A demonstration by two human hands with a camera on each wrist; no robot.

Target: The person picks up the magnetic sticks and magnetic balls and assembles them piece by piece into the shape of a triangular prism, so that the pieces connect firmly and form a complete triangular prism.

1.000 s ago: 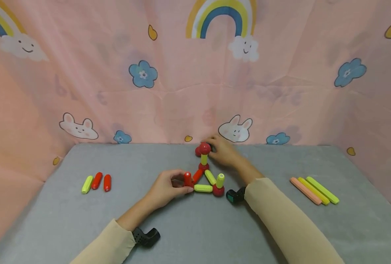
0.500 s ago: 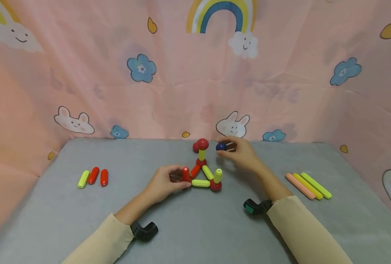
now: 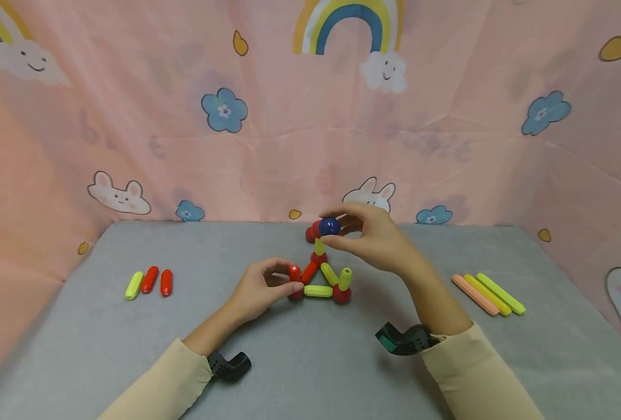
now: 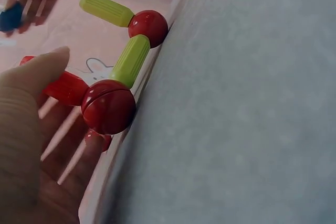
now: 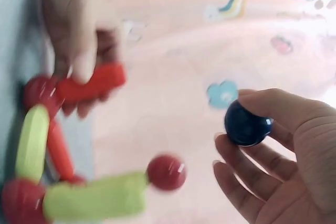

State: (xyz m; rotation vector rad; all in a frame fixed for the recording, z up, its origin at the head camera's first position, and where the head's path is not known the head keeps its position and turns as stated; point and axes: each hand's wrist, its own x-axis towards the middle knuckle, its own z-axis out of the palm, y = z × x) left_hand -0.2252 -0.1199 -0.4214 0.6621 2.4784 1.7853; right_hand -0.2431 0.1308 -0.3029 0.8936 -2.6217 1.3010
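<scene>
A frame of red balls and short rods stands on the grey table in the head view, its base a triangle. My left hand [image 3: 260, 291] grips the upright red rod [image 3: 295, 272] at the left corner, thumb across it in the left wrist view. Between thumb and fingers, my right hand [image 3: 375, 239] pinches a dark blue ball [image 3: 331, 226]. In the head view this ball overlaps the red ball [image 3: 316, 229] topping the back upright; the right wrist view has the blue ball [image 5: 248, 124] apart from the red one. A bare lime rod [image 3: 345, 279] rises from the right corner.
On the left lie a short lime rod [image 3: 134, 286] and two red rods [image 3: 166, 283]. Longer orange [image 3: 475, 294], yellow [image 3: 487, 296] and lime sticks [image 3: 501, 294] lie at right. Another red ball [image 3: 309, 235] sits behind the frame. A pink curtain [image 3: 289, 157] borders the table's back.
My right hand has brought the blue ball out from behind the frame to the right, then up and left beside the top red ball. The left hand has stayed at its corner.
</scene>
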